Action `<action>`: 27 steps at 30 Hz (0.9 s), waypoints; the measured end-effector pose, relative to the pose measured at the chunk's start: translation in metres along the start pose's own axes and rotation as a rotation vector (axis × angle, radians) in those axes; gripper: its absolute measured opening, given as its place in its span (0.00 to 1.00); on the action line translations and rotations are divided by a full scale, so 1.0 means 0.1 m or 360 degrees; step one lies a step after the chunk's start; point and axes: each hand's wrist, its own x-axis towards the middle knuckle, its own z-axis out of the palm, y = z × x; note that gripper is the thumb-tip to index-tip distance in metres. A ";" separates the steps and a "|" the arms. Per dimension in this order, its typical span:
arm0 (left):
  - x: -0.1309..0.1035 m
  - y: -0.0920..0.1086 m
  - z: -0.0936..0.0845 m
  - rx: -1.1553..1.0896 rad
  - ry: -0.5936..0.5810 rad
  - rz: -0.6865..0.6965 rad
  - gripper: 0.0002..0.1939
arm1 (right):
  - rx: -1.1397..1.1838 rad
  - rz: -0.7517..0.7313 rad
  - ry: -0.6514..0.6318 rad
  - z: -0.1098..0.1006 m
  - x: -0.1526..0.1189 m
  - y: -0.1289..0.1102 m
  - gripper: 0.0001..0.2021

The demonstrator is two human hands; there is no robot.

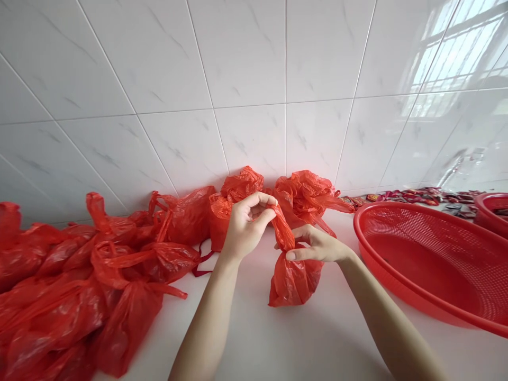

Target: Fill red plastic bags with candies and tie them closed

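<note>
A filled red plastic bag (296,280) rests upright on the white table (254,338), its upper part twisted into a narrow neck. My left hand (249,223) pinches the top end of that neck between thumb and fingertips. Lower down, my right hand (313,246) is closed around the neck just above the bag's full part, thumb in front and the fingers partly hidden behind the plastic.
Several tied red bags (135,264) are piled along the left. More crumpled red bags (305,193) lie against the tiled wall (254,137). A red perforated basket (424,275) stands at right, with small packets (416,196) behind it and another red basket (490,211) beyond.
</note>
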 end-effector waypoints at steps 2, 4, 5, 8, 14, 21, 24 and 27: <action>-0.02 0.03 0.02 -0.0005 -0.0017 -0.0012 0.01 | 0.0029 -0.0044 0.0062 0.03 0.00 -0.04 0.15; -0.04 0.05 0.04 -0.0008 -0.0047 -0.0016 0.02 | 0.0068 -0.0102 0.0163 0.06 0.01 -0.09 0.15; -0.05 0.06 0.04 -0.0013 -0.0063 -0.0016 0.02 | 0.0086 -0.0130 0.0207 0.07 0.02 -0.11 0.15; -0.07 0.08 0.05 -0.0041 -0.0076 -0.0018 0.04 | 0.0120 -0.0182 0.0281 0.11 0.03 -0.14 0.14; -0.07 0.10 0.05 -0.0090 0.0101 -0.0031 0.09 | 0.0144 -0.0167 0.0371 0.17 0.05 -0.13 0.14; -0.05 0.11 0.04 -0.0216 0.0176 -0.0057 0.08 | 0.0142 -0.0136 0.0250 0.18 0.05 -0.07 0.13; -0.05 0.12 0.03 -0.0285 0.0120 -0.0058 0.06 | 0.0079 -0.0056 0.0140 0.18 0.05 -0.04 0.14; -0.05 0.13 0.00 -0.0262 0.0138 -0.0055 0.06 | 0.0083 0.0004 0.0148 0.18 0.08 -0.01 0.15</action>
